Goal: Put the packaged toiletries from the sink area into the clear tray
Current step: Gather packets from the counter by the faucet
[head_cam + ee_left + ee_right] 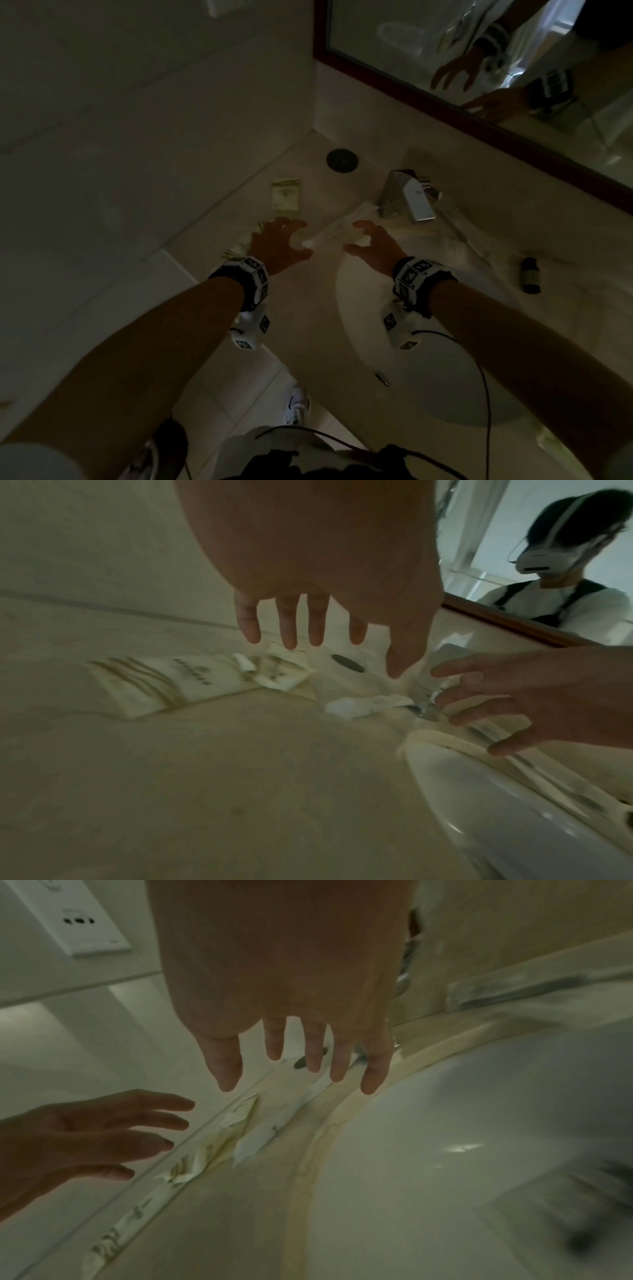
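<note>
Dim bathroom counter (301, 308): cream packets (161, 681) and a white sachet (359, 706) lie loose left of the sink (428, 359). Your left hand (274, 245) and right hand (371, 248) hover spread, gripping nothing. Clear tray (486, 236) sits right of the faucet (407, 200); looks like nothing is loaded yet.

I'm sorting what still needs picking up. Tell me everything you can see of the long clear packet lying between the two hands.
The long clear packet is a slim see-through wrapper with something white at its near end. It lies flat on the counter, slanting from near the left hand toward the tap, beside the basin's rim. Both hands hover open over it, and neither plainly touches it. Its contents are too dim to name.
</note>
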